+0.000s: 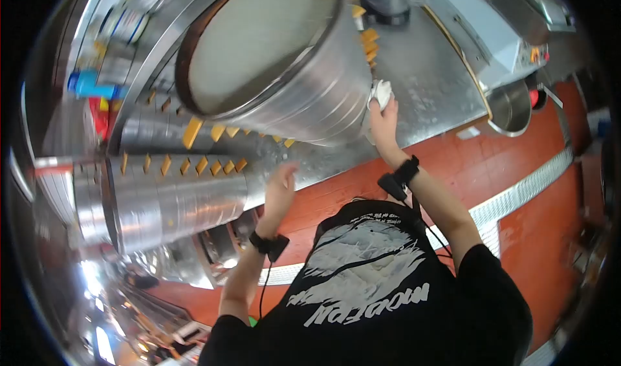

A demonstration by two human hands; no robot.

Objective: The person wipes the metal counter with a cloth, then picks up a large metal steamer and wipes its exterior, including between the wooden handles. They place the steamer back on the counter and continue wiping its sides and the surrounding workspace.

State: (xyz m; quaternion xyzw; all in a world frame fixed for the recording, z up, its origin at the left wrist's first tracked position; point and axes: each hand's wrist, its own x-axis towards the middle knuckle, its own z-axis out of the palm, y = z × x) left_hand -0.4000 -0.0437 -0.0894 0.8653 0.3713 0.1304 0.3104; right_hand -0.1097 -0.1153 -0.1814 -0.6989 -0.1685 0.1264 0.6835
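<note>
A white cloth (pixel 381 93) is held in my right hand (pixel 384 123), against the lower right side of a large round metal drum (pixel 323 94). The drum has a pale, flat top surface (pixel 259 36) and rests on a metal worktop (pixel 427 75). My left hand (pixel 281 188) is raised near the worktop's front edge, below the drum, touching nothing that I can see. Its fingers are partly spread and slightly blurred. Black bands with small boxes sit on both wrists.
A second metal drum (pixel 174 198) with orange-brown wedges stands at the left. More wedges (pixel 192 133) surround the large drum. A metal pot (pixel 510 110) is at the right, beside a pale machine (pixel 479 36). A blue object (pixel 94 85) lies upper left. The floor (pixel 517 165) is red.
</note>
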